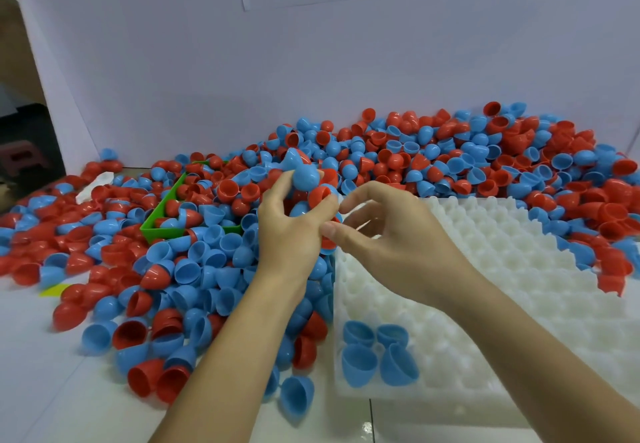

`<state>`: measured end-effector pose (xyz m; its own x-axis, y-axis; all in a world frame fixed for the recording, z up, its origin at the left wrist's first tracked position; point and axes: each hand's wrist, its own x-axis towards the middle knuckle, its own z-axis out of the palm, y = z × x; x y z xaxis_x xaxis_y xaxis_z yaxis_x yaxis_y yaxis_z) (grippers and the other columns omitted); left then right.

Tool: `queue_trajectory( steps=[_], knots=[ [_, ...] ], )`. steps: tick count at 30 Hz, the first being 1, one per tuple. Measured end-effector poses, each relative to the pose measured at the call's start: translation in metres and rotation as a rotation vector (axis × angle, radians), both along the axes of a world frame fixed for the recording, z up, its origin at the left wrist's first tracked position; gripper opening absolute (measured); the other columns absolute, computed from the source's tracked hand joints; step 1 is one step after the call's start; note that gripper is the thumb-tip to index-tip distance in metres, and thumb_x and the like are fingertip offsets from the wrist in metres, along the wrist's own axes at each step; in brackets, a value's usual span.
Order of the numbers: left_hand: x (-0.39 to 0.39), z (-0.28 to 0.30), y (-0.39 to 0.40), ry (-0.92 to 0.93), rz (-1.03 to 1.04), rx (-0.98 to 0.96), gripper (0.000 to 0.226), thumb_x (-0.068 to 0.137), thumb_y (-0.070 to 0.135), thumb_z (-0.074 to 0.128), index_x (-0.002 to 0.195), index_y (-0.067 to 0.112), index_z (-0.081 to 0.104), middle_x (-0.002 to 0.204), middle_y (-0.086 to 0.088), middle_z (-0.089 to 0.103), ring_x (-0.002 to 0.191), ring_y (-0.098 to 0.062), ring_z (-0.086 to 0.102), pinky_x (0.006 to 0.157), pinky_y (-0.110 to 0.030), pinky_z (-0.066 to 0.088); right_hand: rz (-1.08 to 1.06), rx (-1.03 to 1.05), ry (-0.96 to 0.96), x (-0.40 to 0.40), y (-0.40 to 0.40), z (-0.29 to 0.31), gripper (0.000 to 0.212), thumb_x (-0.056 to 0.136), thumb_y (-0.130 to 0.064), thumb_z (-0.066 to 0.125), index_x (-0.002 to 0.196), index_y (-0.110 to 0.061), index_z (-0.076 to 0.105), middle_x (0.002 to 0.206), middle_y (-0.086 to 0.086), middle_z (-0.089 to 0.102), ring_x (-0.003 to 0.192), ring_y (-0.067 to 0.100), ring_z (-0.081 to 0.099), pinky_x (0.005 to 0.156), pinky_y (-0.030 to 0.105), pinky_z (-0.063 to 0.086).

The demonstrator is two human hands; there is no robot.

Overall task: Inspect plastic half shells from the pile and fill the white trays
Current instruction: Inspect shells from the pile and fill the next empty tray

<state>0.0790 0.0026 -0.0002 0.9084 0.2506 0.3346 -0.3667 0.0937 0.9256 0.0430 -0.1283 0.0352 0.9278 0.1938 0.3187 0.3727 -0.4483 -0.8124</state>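
4 blue shells (379, 354) in white tray (519, 269) corner; l hand (291, 234) fingers grip blue shell (304, 176), r hand (391, 231) fingers loosely curled, holding nothing

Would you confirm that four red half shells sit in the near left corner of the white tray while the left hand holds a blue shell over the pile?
Not quite: the four half shells in the near left corner of the white tray are blue, not red, as the head view shows. The left hand does hold a blue shell over the pile.
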Motion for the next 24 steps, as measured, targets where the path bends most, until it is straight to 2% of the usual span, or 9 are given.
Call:
queue_trajectory(
  steps=[3, 7, 12, 15, 17, 20, 24],
  knots=[
    [-0.001, 0.0, -0.002, 0.04, -0.061, -0.054, 0.015, 0.074, 0.023, 0.072, 0.087, 0.031, 0.069, 0.083, 0.006, 0.067, 0.081, -0.012, 0.065, 0.07, -0.027, 0.055, 0.006, 0.121, 0.083, 0.001, 0.0, -0.004, 0.022, 0.082, -0.028, 0.08, 0.098, -0.024, 0.064, 0.077, -0.004, 0.076, 0.071, 0.008, 0.073, 0.063, 0.018, 0.056],
    [0.0, 0.001, -0.006, 0.09, -0.097, -0.158, 0.016, 0.082, 0.014, 0.075, 0.083, 0.029, 0.069, 0.086, -0.001, 0.066, 0.084, -0.018, 0.065, 0.074, -0.037, 0.058, -0.066, 0.205, 0.104, 0.002, -0.006, -0.008, 0.016, 0.082, -0.015, 0.079, 0.091, -0.024, 0.069, 0.077, -0.008, 0.076, 0.067, 0.006, 0.071, 0.061, 0.017, 0.056],
    [0.001, 0.003, -0.007, 0.148, -0.036, -0.32, 0.022, 0.087, 0.004, 0.071, 0.085, 0.025, 0.069, 0.084, 0.002, 0.066, 0.08, -0.014, 0.064, 0.069, -0.03, 0.055, -0.132, 0.177, 0.001, 0.002, -0.008, -0.013, 0.019, 0.084, -0.004, 0.071, 0.081, -0.022, 0.069, 0.074, -0.008, 0.073, 0.063, 0.004, 0.068, 0.053, 0.011, 0.046],
    [0.001, 0.005, -0.006, 0.178, 0.001, -0.366, 0.022, 0.088, 0.002, 0.069, 0.082, 0.024, 0.066, 0.092, -0.004, 0.062, 0.086, -0.02, 0.059, 0.082, -0.04, 0.053, -0.164, 0.144, -0.078, 0.001, -0.011, -0.016, 0.029, 0.084, 0.005, 0.064, 0.077, -0.023, 0.065, 0.075, -0.003, 0.069, 0.062, 0.013, 0.07, 0.05, 0.02, 0.051],
    [0.001, 0.006, -0.006, 0.189, 0.015, -0.372, 0.021, 0.088, 0.003, 0.069, 0.083, 0.023, 0.066, 0.097, -0.005, 0.062, 0.09, -0.021, 0.059, 0.089, -0.044, 0.052, -0.172, 0.142, -0.114, 0.001, -0.016, -0.017, 0.034, 0.084, 0.01, 0.062, 0.075, -0.023, 0.063, 0.081, 0.0, 0.068, 0.061, 0.016, 0.071, 0.056, 0.03, 0.059],
    [0.0, 0.007, -0.005, 0.199, 0.012, -0.354, 0.021, 0.087, 0.004, 0.07, 0.085, 0.024, 0.066, 0.099, -0.003, 0.064, 0.092, -0.021, 0.06, 0.09, -0.047, 0.051, -0.174, 0.137, -0.141, 0.001, -0.023, -0.018, 0.036, 0.084, 0.013, 0.061, 0.072, -0.021, 0.063, 0.079, -0.003, 0.07, 0.062, 0.012, 0.072, 0.062, 0.031, 0.06],
    [-0.002, 0.009, -0.003, 0.202, 0.002, -0.357, 0.018, 0.088, 0.004, 0.07, 0.09, 0.022, 0.067, 0.099, -0.003, 0.064, 0.095, -0.02, 0.061, 0.097, -0.054, 0.051, -0.168, 0.06, -0.11, 0.004, -0.041, -0.013, 0.039, 0.085, 0.011, 0.06, 0.068, -0.021, 0.075, 0.07, -0.009, 0.074, 0.065, 0.008, 0.072, 0.065, 0.033, 0.06]
  ],
)
